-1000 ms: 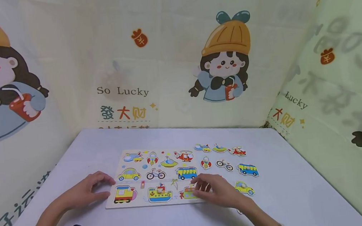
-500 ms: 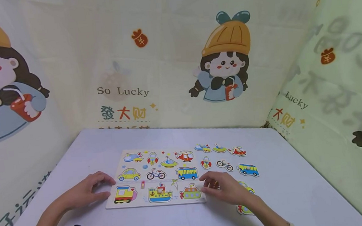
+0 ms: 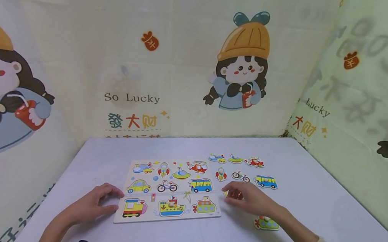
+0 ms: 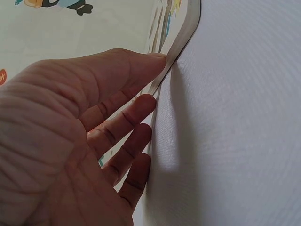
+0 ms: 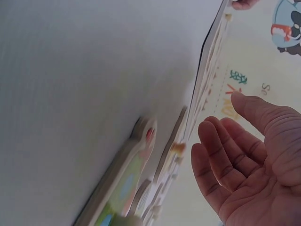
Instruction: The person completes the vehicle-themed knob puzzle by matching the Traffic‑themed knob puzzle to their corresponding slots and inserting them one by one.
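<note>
The puzzle board (image 3: 154, 218) lies on the table with its printed vehicle shapes facing up. My left hand (image 3: 90, 205) rests at its left edge, fingers relaxed; in the left wrist view the thumb (image 4: 146, 66) touches the board's rim. A boat piece (image 3: 171, 207) with a knob sits in the board's bottom row. My right hand (image 3: 252, 198) hovers just right of the board, fingers loosely bent with nothing between them in the right wrist view. Behind its fingers shows a bit of a yellow and red piece (image 3: 225, 193), mostly hidden. A submarine piece (image 3: 267, 223) lies nearer the front.
Loose pieces lie right of the board: a plane (image 3: 217, 157), a flying saucer (image 3: 235, 158), a helicopter (image 3: 255, 162), a rocket (image 3: 220, 174), a bicycle (image 3: 241, 176) and a bus (image 3: 266, 182). Printed cloth (image 3: 183, 79) hangs behind the table (image 3: 171, 143).
My right hand has moved right, off the board's lower right corner, uncovering the printed submarine shape and the loose submarine piece, and now covering the yellow car piece. My left hand has stayed put.
</note>
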A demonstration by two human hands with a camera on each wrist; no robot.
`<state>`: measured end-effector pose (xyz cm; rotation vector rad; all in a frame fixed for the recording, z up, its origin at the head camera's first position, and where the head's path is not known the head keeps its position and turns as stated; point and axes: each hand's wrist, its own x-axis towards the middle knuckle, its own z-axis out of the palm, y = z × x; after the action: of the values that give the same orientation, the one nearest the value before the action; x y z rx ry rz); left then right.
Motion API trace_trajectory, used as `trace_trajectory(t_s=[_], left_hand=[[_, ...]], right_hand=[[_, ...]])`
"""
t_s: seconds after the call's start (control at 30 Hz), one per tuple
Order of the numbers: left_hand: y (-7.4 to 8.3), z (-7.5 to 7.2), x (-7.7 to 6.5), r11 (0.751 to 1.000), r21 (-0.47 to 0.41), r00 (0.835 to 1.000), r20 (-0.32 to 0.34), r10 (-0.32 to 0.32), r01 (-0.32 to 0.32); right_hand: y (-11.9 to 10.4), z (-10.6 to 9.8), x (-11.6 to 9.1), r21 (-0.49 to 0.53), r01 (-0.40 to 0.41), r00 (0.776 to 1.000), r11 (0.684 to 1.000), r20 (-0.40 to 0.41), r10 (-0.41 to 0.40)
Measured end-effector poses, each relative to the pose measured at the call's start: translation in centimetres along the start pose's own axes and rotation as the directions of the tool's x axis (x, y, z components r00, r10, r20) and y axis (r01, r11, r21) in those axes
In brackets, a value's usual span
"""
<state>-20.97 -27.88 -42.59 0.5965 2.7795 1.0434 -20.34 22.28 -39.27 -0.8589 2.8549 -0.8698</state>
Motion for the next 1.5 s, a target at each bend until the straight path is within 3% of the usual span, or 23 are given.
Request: trace_trajectory(t_s=[0.2,0.77,1.03,1.27,1.5], left_hand=[[0.0,-0.1,0.0,1.000,0.012,1.000,0.002,0.006,-0.006],[0.0,-0.1,0.0,1.000,0.013,1.000,-0.007,0.005,-0.005],[0.0,-0.1,0.1,1.000,0.010,1.000,-0.002,0.000,0.000],[-0.1,-0.2,0.1,1.000,0.010,1.000,0.001,0.008,-0.008],[-0.3,-0.2,0.0,1.000,0.025,1.000,-0.002,0.006,-0.006]], right_hand=[[0.9,-0.4,-0.1,0.000,0.033,0.999,0.999,-0.011,-0.033],[1.4,-1.1,0.6,-0.047,-0.032,0.999,0.998,0.020,0.033],[1.8,-1.1,1.1,-0.041,-0.026,0.999,0.999,0.038,0.027],[1.9,-1.1,1.4,-0.067,-0.077,0.995,0.995,0.061,0.081],[2.2,-0.8,1.8,-0.089,-0.035,0.997,0.995,0.068,0.041]])
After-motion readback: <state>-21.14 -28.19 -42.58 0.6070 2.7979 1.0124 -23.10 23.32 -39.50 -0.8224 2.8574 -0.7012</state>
